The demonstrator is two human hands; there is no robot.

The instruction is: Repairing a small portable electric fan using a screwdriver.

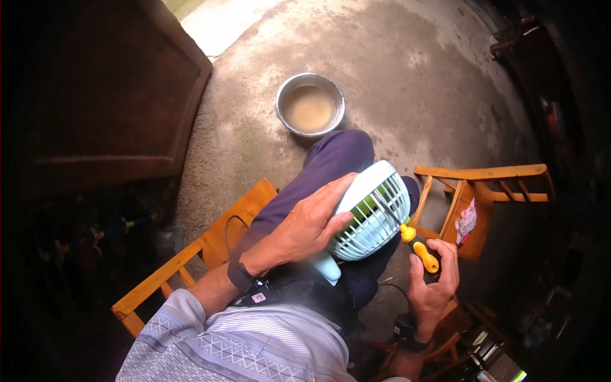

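Note:
A small light-blue fan (369, 213) with a slatted cage is held above my lap. My left hand (312, 219) wraps round its left side, the thumb pressed on the cage rim. Green parts show between the slats. In my right hand (438, 280) is a screwdriver (421, 248) with a yellow and black handle, gripped by the fingers at the handle's end. Its thin shaft points up and left to the fan's slats; whether the tip goes between them or lies over them I cannot tell. A pale blue fan handle (326, 267) points down below the cage.
A metal basin (310, 105) of murky water stands on the concrete floor beyond my knees. To the right is a wooden chair (474, 219) with a pink and white cloth (466, 223) on its seat. A wooden armrest (184, 254) lies at my left, beside a dark door (108, 89).

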